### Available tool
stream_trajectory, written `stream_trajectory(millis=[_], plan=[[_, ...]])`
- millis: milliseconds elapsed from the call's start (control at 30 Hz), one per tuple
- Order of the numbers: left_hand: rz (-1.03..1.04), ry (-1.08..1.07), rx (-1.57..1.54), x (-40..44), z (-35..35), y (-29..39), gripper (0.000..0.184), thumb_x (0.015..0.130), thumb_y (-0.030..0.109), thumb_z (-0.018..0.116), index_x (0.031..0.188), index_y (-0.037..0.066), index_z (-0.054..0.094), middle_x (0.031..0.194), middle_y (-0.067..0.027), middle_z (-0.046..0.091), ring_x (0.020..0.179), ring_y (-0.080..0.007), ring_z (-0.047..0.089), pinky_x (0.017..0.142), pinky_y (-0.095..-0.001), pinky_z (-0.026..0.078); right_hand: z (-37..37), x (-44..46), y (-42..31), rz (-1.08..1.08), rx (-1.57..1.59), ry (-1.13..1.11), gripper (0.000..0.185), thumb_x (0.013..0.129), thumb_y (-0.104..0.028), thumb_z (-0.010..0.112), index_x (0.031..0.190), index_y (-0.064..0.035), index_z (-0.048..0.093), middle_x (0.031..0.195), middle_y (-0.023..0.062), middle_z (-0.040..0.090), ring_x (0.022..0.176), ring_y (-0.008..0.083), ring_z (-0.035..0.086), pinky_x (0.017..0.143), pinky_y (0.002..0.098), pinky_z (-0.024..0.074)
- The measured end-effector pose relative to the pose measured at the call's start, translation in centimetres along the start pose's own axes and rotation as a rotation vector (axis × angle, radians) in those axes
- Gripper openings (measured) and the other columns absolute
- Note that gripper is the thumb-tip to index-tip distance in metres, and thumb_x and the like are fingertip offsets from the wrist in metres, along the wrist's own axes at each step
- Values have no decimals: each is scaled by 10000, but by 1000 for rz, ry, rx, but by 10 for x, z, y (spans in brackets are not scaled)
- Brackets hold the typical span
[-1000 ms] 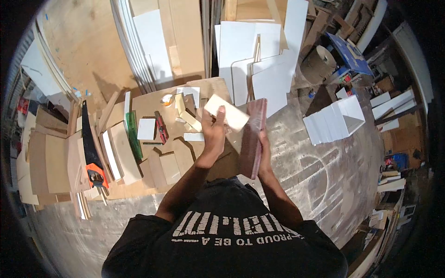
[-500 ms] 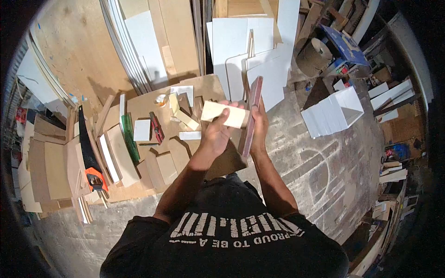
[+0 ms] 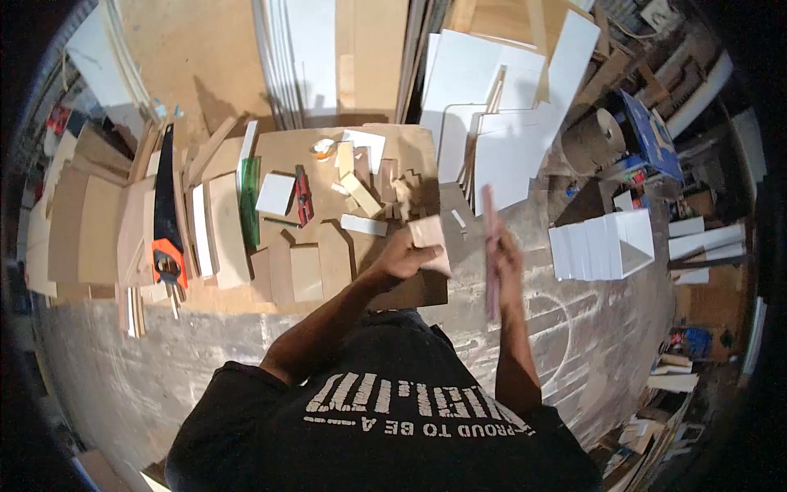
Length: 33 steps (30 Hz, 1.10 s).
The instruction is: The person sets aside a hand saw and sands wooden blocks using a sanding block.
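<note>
The left hand [image 3: 403,257] grips a pale oblong block [image 3: 432,239], the right hand [image 3: 507,259] a reddish board [image 3: 491,279], blurred and edge-on.

An orange-handled saw [image 3: 166,205] lies among boards [image 3: 141,234], a red tool [image 3: 304,197] near a white block [image 3: 276,194].

From the head, my 1 wide view faces forward and down, near the bare left hand [image 3: 402,256] and bare right hand [image 3: 507,256], the black white-lettered shirt [image 3: 385,447] closer than either.
</note>
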<state>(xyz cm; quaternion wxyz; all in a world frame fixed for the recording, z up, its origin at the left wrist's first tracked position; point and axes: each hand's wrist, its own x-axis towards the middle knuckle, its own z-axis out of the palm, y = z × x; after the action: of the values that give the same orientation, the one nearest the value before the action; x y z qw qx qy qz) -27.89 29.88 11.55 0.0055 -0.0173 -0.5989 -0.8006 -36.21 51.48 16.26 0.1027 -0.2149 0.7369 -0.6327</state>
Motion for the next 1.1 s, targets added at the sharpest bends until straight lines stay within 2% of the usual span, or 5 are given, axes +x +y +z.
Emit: stream_trajectory(millis=[267,333,600,867,1100], plan=[[-369,-412,-128,-17,6,-51,327,901,188,668,1180,22,624,1012,-68,696,930,-177,644,852,-359,515,30,36,45,226,24,228,603,939,-325,588,1458,-60,432,1368,138,529,1242,241,483,1067,376,347],[-62,-18,388,-18,-6,-54,364,872,247,699,1153,26,633,1018,-120,696,932,-277,665,822,-386,531,16,27,36,258,134,267,609,938,-325,593,1462,-62,428,1333,133,548,1201,222,503,1036,365,369],[-294,226,1363,-4,-68,-97,456,818,255,696,1202,35,588,1118,-232,621,1095,-352,584,897,-477,488,-23,-66,117,615,79,235,583,913,-334,643,1426,-97,496,1331,135,549,1130,230,519,990,349,393],[-66,641,1162,66,-86,-101,279,850,268,666,994,34,615,997,-222,635,915,-420,627,771,-502,513,-52,-88,112,773,6,294,629,889,-365,655,1413,-55,499,1025,62,590,942,182,519,877,292,406],[-597,696,995,135,-58,-65,368,815,307,716,960,-16,614,955,-226,682,892,-341,685,749,-443,545,-98,-87,137,719,-22,312,612,882,-333,688,1413,-87,508,950,65,532,805,164,485,707,316,424]])
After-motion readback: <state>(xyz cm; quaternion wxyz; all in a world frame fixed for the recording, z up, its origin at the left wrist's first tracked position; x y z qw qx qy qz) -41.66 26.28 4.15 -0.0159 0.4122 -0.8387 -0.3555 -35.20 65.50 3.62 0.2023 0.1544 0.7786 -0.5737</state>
